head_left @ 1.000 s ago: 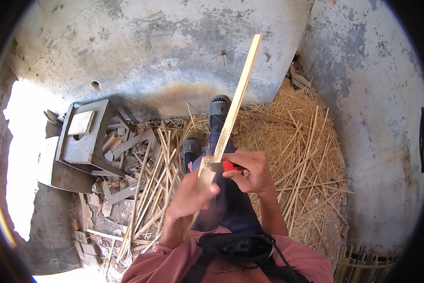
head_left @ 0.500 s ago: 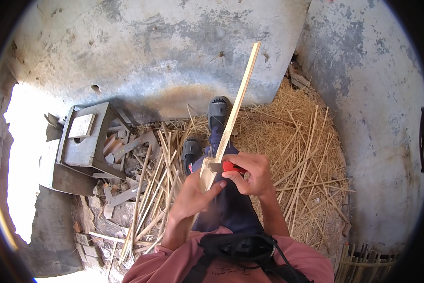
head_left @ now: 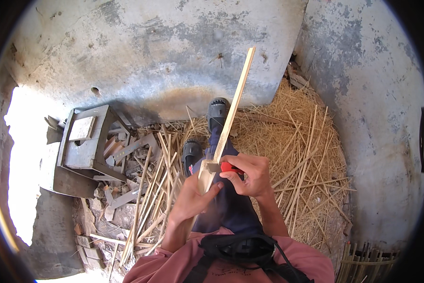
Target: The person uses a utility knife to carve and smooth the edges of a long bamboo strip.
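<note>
The pale wooden strip (head_left: 234, 108) slants up above the person's dark trousers (head_left: 228, 205), a red-handled knife (head_left: 228, 167) at its lower end. The right hand (head_left: 252, 176) is closed around the knife; the left hand (head_left: 188, 200) grips a thicker wooden piece (head_left: 204, 178) just left of the strip's foot. Straw (head_left: 280, 137) spreads right of the strip; loose sticks (head_left: 148, 193) lie to its left.
</note>
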A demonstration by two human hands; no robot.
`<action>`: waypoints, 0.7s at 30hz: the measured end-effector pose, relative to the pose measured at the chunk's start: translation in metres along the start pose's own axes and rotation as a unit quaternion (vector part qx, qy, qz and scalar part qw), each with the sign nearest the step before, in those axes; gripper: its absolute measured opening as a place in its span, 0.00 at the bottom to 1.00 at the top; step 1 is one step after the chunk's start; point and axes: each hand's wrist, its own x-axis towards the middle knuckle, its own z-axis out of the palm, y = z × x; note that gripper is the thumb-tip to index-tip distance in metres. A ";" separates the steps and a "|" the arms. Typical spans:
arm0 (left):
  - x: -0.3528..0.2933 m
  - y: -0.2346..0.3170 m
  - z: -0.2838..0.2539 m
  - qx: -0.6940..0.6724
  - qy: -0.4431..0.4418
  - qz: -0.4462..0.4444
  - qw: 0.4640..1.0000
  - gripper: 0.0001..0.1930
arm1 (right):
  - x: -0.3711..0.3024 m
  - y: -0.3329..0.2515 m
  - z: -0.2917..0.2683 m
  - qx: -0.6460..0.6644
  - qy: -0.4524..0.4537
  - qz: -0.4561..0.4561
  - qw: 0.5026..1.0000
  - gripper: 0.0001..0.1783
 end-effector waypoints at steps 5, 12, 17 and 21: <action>-0.003 -0.009 0.005 0.024 0.002 -0.042 0.999 0.09 | 0.005 0.004 -0.008 -0.001 0.044 0.033 0.998 0.15; -0.006 -0.017 0.004 -0.010 -0.009 -0.049 0.999 0.09 | 0.013 0.013 -0.018 -0.010 0.019 0.035 0.999 0.15; -0.013 -0.025 0.003 0.016 -0.014 -0.066 0.998 0.10 | 0.018 0.023 -0.024 -0.009 0.028 0.049 0.998 0.15; -0.014 -0.031 -0.002 0.043 -0.022 -0.079 0.996 0.20 | 0.021 0.027 -0.025 -0.019 0.021 0.037 0.999 0.16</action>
